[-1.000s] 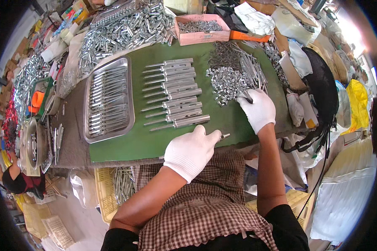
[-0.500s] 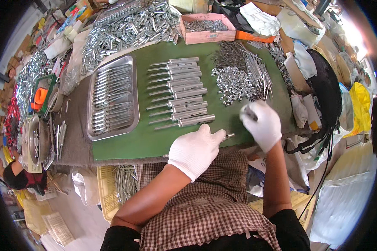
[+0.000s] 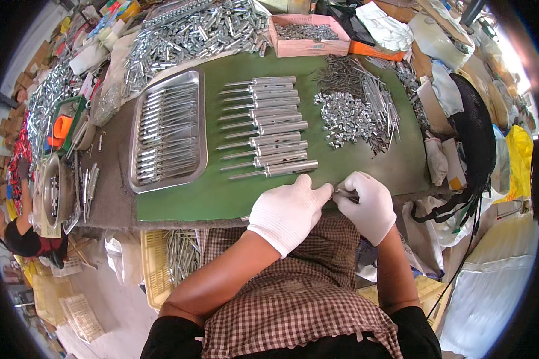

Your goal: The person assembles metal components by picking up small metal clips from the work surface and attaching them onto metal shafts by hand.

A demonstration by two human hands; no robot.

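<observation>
Since the earlier frame, the right hand has swung back from beside the pile of small metal pieces to meet the left hand at the near edge of the green surface. Both hands wear white gloves. On the left, the grip is closed around a metal rod, mostly hidden by the glove, with a thin end showing beyond its left side; thumb and forefinger point toward the other hand. On the right, the grip is pinching a grey metal item, just at the left fingertips; its exact shape is too covered to tell, and so is whether it touches the rod.

Just beyond the left hand lies a row of metal tubes, side by side, their thin shafts pointing left. Left of the row sits a steel tray holding many slender shafts. To the right, dark thin pins and loose long rods border the small pieces. Behind them stands a pink box filled with small metal parts
</observation>
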